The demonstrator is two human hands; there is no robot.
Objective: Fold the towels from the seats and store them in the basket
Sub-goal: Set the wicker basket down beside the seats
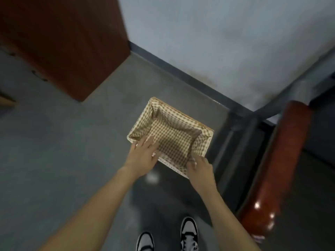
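- View from above, looking down past two bare forearms to a grey floor (54, 142).
- A rectangular basket (204, 140) sits on the floor ahead of the person, turned at an angle. It is lined with brown-and-cream checked cloth that folds over the rim. No towel shows inside it.
- The left arm reaches forward from the lower left, nearly straight. The left hand (143, 156) lies palm down over the basket's near left corner, fingers straight and slightly spread, the fingertips reaching in over the lining.
- The right arm reaches forward from the lower middle. The right hand (200, 169) is at the basket's near right corner, fingers curled over the rim; it appears to grip the edge, though motion blur softens the detail.
- The two hands are apart, one at each end of the basket's near side.
- Two grey-and-white shoes (188, 234) show at the bottom edge, toes pointing towards the basket.
- To the right stands a seat with a glossy reddish-brown armrest (277, 169) on a dark frame.
- At upper left is a dark brown wooden panel (68, 42); a pale wall (217, 42) runs behind the basket.
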